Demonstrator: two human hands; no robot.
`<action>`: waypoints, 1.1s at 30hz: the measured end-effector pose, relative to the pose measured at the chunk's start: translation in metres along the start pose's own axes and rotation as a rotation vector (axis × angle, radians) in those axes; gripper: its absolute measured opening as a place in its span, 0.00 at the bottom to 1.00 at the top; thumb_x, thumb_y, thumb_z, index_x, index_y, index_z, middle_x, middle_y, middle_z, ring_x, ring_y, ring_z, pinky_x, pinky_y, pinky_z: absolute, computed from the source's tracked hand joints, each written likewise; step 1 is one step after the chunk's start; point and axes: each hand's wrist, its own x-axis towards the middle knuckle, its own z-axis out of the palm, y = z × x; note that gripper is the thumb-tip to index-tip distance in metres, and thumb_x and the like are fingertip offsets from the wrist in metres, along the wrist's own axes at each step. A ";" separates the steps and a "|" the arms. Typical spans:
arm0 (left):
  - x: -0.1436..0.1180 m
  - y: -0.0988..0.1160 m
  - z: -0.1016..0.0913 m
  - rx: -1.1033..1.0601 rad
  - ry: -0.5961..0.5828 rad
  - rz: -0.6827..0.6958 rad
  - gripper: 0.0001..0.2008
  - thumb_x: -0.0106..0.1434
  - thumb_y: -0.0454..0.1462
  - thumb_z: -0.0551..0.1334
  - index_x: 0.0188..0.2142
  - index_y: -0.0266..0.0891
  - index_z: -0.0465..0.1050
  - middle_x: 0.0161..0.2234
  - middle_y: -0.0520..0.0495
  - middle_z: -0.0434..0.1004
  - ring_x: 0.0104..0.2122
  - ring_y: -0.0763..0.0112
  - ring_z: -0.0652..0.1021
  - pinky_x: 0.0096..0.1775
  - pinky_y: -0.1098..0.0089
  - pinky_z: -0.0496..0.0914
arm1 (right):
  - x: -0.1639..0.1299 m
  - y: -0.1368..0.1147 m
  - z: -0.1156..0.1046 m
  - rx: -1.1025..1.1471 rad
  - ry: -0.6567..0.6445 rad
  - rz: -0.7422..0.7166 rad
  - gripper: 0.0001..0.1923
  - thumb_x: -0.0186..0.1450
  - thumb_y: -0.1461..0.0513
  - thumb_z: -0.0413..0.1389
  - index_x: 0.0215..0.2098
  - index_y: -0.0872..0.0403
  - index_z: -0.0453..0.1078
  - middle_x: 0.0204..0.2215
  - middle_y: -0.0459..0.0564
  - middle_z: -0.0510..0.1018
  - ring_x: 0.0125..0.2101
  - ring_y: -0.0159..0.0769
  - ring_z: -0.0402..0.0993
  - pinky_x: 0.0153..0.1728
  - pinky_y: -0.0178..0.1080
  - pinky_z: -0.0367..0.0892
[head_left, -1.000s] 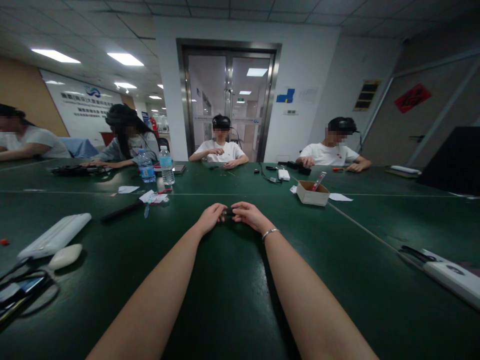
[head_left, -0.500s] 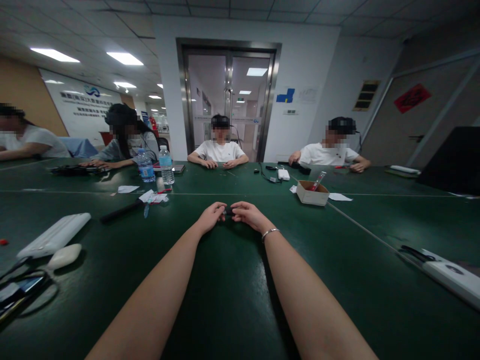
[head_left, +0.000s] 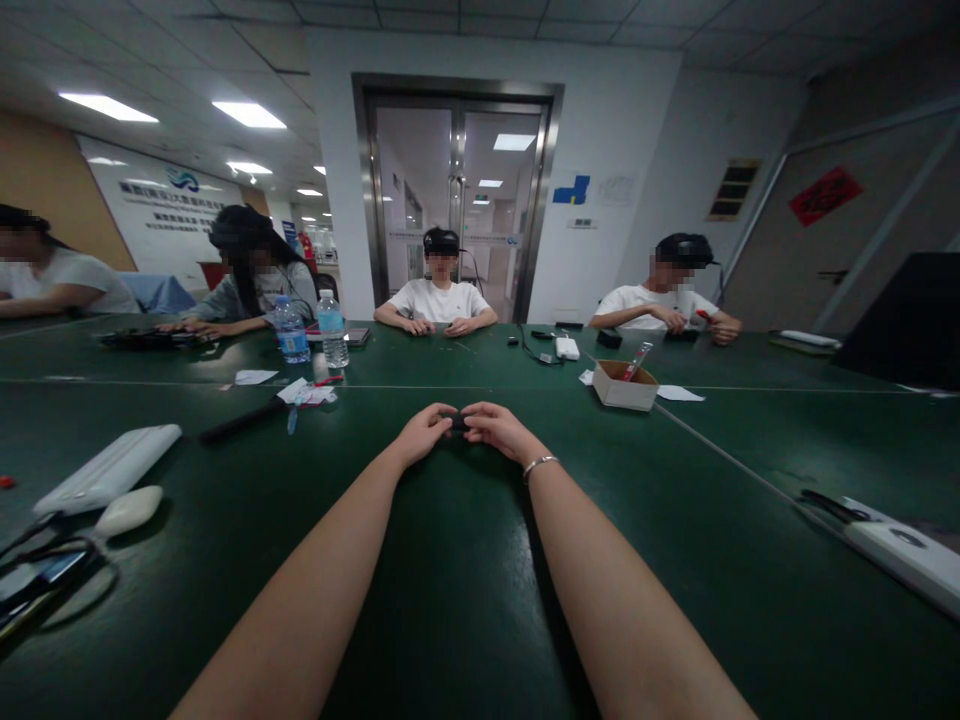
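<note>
The left hand (head_left: pixel 424 436) and the right hand (head_left: pixel 496 428) are facing each other over the desk (head_left: pixel 465 570), their fingertips clamping opposite ends of a small black piece (head_left: pixel 458 423). The black piece is sitting in the gap between them, the fingers partly hiding it. A bracelet (head_left: pixel 541 465) is circling the right wrist. To the left, a black rod (head_left: pixel 244 424) is lying near some papers (head_left: pixel 309 393), and two bottles (head_left: pixel 312 334) are standing farther back. To the right, a box (head_left: pixel 626 399) is holding a slanting tube (head_left: pixel 639 360). Nearer on the left, a pale oval object (head_left: pixel 130 512) is resting close to a white case (head_left: pixel 112 465). Several people (head_left: pixel 442 298) are sitting around the desk
</note>
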 end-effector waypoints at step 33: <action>-0.003 0.004 -0.001 -0.072 0.029 0.050 0.16 0.55 0.38 0.60 0.43 0.36 0.66 0.25 0.52 0.69 0.25 0.73 0.71 0.32 0.70 0.66 | 0.001 -0.004 0.005 -0.115 -0.054 -0.002 0.21 0.59 0.66 0.59 0.47 0.52 0.57 0.29 0.43 0.71 0.21 0.28 0.74 0.23 0.30 0.73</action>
